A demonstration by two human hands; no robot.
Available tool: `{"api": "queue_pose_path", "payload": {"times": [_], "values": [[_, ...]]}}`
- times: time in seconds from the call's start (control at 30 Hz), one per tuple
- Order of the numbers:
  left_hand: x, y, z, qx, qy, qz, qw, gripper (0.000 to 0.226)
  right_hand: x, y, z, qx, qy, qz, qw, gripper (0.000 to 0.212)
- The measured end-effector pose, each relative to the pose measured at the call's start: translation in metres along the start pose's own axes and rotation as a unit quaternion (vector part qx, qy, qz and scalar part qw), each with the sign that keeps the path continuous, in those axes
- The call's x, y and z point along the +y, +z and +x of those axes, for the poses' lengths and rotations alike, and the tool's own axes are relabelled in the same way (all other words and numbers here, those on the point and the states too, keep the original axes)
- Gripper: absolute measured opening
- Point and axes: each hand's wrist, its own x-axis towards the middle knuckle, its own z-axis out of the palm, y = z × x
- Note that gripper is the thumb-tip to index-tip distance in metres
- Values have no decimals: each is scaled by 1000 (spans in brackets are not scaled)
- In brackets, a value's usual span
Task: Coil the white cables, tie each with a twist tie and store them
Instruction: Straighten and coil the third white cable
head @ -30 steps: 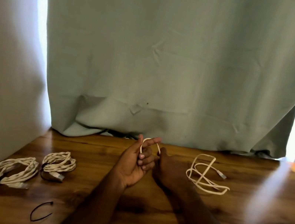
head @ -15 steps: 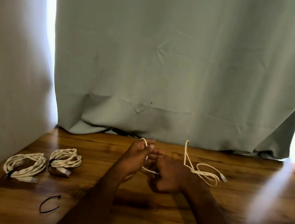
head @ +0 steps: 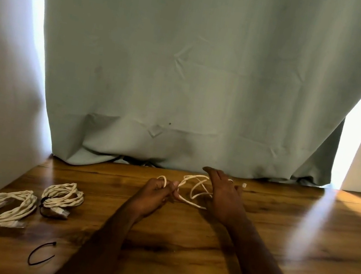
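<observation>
On the wooden worktop, the left hand pinches a loop of the loose white cable. The right hand lies over its strands, fingers extended. Two tied cable coils and a black twist tie lie far left, before a green curtain.

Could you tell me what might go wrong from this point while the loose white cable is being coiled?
The loose white cable crosses over itself between the left hand and right hand, so it could knot. Its plug end lies near the grey-green curtain and might snag. The spare black twist tie lies near the wooden table's front, easily brushed off.
</observation>
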Motion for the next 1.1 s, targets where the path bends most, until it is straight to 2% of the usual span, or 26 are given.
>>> {"api": "queue_pose_path", "payload": {"times": [0.1,0.17,0.23,0.33,0.43,0.5,0.57,0.63,0.73,0.83,0.87,0.9,0.97,1.03,1.1], "values": [[-3,-2,0,-1,7,-36,999,37,11,2,-4,-28,55,53,997,67],[-8,-4,2,10,13,-54,998,36,18,6,-6,-66,56,-7,996,51],[-11,-6,3,27,19,-46,998,34,25,8,-3,-64,72,-7,995,32],[-15,-4,6,52,30,23,998,28,25,3,6,18,138,106,984,29],[-16,0,9,58,47,112,991,24,21,-8,9,205,179,180,945,31],[-13,5,9,41,60,153,986,23,15,-13,7,318,123,250,906,19],[-10,14,8,8,83,172,982,22,5,-12,7,352,38,265,897,14],[-7,25,6,-22,101,185,977,22,-7,-8,9,332,-37,235,913,23],[-6,33,5,-31,102,180,978,21,-17,3,10,199,-70,167,963,35],[-5,31,5,-24,83,116,990,21,-10,4,7,15,-58,118,991,83],[-5,30,5,-26,77,82,993,23,-7,4,7,-18,-60,102,993,91],[-4,30,5,-26,70,45,996,25,-5,4,6,-13,-57,81,995,94],[-3,29,7,-12,47,-14,999,29,0,3,9,109,-44,73,990,86],[-1,29,8,12,19,-63,998,29,1,-2,9,244,-53,109,962,60],[4,30,10,28,-1,-124,992,28,-3,-8,7,285,-70,92,952,28]]}}
